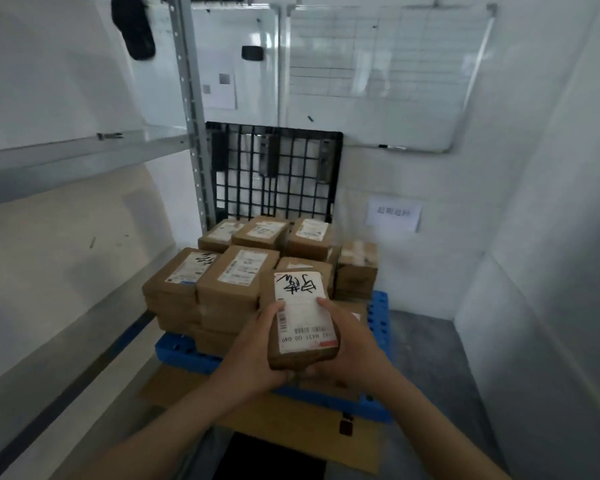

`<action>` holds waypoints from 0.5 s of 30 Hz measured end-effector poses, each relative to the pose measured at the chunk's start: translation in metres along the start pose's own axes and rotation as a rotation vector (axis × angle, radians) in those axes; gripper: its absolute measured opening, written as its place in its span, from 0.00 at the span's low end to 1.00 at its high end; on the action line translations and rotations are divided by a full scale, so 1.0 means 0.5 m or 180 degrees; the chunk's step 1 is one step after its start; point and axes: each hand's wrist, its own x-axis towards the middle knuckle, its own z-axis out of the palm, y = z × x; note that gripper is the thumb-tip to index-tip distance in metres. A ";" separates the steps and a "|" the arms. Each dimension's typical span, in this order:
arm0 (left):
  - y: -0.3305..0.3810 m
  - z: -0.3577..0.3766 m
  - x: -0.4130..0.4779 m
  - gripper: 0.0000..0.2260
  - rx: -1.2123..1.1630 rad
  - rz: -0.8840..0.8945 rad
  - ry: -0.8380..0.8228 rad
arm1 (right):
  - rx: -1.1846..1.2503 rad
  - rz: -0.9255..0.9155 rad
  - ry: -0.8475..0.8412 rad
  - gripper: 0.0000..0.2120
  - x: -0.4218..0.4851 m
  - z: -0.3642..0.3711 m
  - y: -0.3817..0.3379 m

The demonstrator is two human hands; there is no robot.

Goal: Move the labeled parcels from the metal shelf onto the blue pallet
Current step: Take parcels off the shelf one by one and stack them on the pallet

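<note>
I hold a brown cardboard parcel (300, 318) with a white label, marked in black pen, out in front of me above the blue pallet (181, 351). My left hand (257, 355) grips its left side and bottom edge. My right hand (347, 344) grips its right side, thumb on the label. Several labeled brown parcels (236, 271) are stacked on the pallet just beyond, in rows and layers. The metal shelf (84, 157) runs along the left, its boards bare where I can see them.
A black plastic pallet (274, 171) leans upright against the back wall behind the stack. Whiteboards (388, 74) hang above. Flat cardboard (291, 420) lies on the floor before the blue pallet. White walls close in on the right, with grey floor between.
</note>
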 end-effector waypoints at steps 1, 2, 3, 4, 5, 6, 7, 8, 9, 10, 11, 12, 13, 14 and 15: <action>0.021 0.012 0.022 0.45 0.0024 0.0083 -0.0104 | -0.0034 0.0063 0.0113 0.49 -0.005 -0.021 0.017; 0.038 0.024 0.043 0.45 0.0033 0.0159 -0.0216 | -0.0068 0.0147 0.0203 0.49 -0.008 -0.040 0.035; 0.053 0.037 0.064 0.45 0.0022 0.0234 -0.0336 | -0.0091 0.0247 0.0281 0.49 -0.012 -0.058 0.053; 0.066 0.050 0.085 0.45 0.0004 0.0320 -0.0451 | -0.0094 0.0357 0.0351 0.49 -0.013 -0.072 0.071; 0.075 0.062 0.107 0.45 -0.0009 0.0411 -0.0556 | -0.0078 0.0451 0.0413 0.49 -0.011 -0.086 0.088; 0.082 0.074 0.130 0.45 -0.0018 0.0492 -0.0646 | -0.0066 0.0526 0.0476 0.49 -0.006 -0.097 0.105; 0.087 0.084 0.153 0.45 -0.0021 0.0549 -0.0731 | -0.0077 0.0589 0.0525 0.49 0.002 -0.105 0.121; 0.090 0.094 0.176 0.46 -0.0011 0.0598 -0.0800 | -0.0092 0.0651 0.0561 0.49 0.013 -0.111 0.134; 0.089 0.103 0.199 0.46 0.0025 0.0639 -0.0860 | -0.0104 0.0723 0.0590 0.49 0.024 -0.115 0.147; 0.087 0.110 0.221 0.46 0.0073 0.0667 -0.0931 | -0.0095 0.0806 0.0597 0.49 0.036 -0.116 0.160; 0.083 0.116 0.241 0.46 0.0123 0.0673 -0.1027 | -0.0062 0.0879 0.0595 0.49 0.048 -0.116 0.171; 0.075 0.123 0.262 0.46 0.0189 0.0671 -0.1124 | -0.0027 0.0964 0.0568 0.49 0.061 -0.114 0.185; 0.065 0.129 0.282 0.46 0.0304 0.0668 -0.1197 | 0.0010 0.1042 0.0542 0.49 0.075 -0.109 0.199; 0.052 0.135 0.301 0.47 0.0492 0.0650 -0.1237 | 0.0049 0.1135 0.0477 0.50 0.088 -0.103 0.211; 0.038 0.141 0.319 0.47 0.0734 0.0615 -0.1251 | 0.0091 0.1217 0.0393 0.50 0.101 -0.095 0.221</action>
